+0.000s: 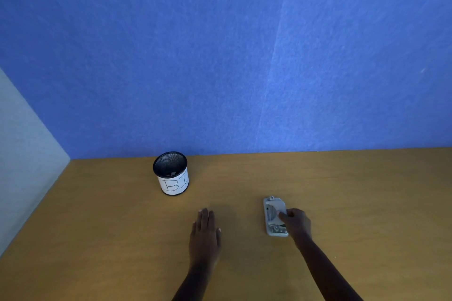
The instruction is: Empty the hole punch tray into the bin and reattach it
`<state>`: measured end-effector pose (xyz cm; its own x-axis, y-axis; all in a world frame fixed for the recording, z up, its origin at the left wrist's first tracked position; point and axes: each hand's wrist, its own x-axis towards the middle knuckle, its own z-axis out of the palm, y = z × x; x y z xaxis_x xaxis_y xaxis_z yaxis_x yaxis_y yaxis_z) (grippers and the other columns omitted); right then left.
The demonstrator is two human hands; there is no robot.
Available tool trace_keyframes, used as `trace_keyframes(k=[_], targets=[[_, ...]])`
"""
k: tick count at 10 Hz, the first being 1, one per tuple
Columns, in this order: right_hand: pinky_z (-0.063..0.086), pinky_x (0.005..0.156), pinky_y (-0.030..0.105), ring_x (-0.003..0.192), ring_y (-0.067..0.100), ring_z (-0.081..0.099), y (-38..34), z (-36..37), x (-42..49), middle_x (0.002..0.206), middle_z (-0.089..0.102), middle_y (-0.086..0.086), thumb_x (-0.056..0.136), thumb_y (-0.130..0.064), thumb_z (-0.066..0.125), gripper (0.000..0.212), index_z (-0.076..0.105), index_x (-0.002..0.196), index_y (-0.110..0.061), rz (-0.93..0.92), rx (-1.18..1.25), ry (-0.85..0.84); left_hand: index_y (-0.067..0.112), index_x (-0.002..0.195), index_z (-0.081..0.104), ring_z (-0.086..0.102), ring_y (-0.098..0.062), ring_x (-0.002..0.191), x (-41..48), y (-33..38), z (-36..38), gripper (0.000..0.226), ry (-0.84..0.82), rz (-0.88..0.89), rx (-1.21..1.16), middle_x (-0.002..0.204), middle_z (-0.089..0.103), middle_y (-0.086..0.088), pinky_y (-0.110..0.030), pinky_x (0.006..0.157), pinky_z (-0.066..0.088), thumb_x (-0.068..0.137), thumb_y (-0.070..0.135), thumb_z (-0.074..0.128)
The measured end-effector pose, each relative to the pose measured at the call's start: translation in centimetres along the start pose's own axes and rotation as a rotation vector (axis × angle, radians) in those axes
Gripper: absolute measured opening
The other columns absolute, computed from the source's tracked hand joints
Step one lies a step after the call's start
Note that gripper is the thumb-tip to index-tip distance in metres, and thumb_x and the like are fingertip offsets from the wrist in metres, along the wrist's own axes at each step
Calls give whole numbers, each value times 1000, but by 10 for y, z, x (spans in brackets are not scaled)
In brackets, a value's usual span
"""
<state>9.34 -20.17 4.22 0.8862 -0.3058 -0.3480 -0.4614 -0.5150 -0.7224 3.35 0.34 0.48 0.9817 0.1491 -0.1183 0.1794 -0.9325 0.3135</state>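
A small grey metal hole punch lies on the wooden table, right of centre, its long side pointing away from me. My right hand rests against its right side, fingers curled onto its top. I cannot make out the tray as a separate part. A black mesh cup with a white paper label, the bin, stands upright at the back left of the punch, near the wall. My left hand lies flat on the table, palm down and fingers spread, between bin and punch, holding nothing.
The wooden table meets a blue felt partition at the back and a pale grey panel on the left. Some small dark bits lie inside the bin.
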Motion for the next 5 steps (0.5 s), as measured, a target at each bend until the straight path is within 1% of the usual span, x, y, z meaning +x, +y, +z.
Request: trace_keyframes(k=[1, 2, 3, 4, 5], targets=[[33, 64, 28, 73, 22, 52, 1, 0, 1, 74, 58, 13, 84, -11, 61, 16, 65, 78, 4, -14, 13, -1, 12, 148, 5, -1, -19, 147, 1, 0, 0, 54, 0, 5, 0, 160, 1, -6, -29, 119, 8, 100, 30, 20], [33, 63, 28, 70, 22, 51, 0, -1, 0, 72, 57, 13, 84, -10, 61, 22, 59, 64, -2, -12, 10, 9, 13, 148, 1, -2, -20, 147, 3, -1, -1, 56, 9, 7, 3, 160, -1, -6, -30, 119, 7, 100, 32, 19], [33, 62, 28, 69, 22, 50, 1, 0, 1, 73, 56, 13, 85, -10, 60, 28, 50, 59, -8, -11, 16, 21, 12, 148, -2, -1, -21, 147, 7, -3, -3, 57, 12, -5, 16, 160, -2, -7, -31, 119, 7, 99, 33, 20], [35, 63, 27, 74, 22, 52, -2, -1, -2, 81, 60, 16, 86, -10, 59, 17, 63, 86, 7, 3, 6, 14, 11, 148, -3, -1, -21, 147, 6, -4, -4, 59, 16, -12, 1, 160, -2, -8, -32, 119, 7, 99, 34, 20], [42, 70, 30, 93, 30, 57, -5, 5, -8, 113, 60, 24, 89, -12, 55, 34, 54, 117, 6, -55, -36, 84, 12, 148, -4, -2, -22, 147, 9, -7, -4, 59, 8, 14, 29, 160, -2, -8, -33, 120, 6, 99, 35, 21]])
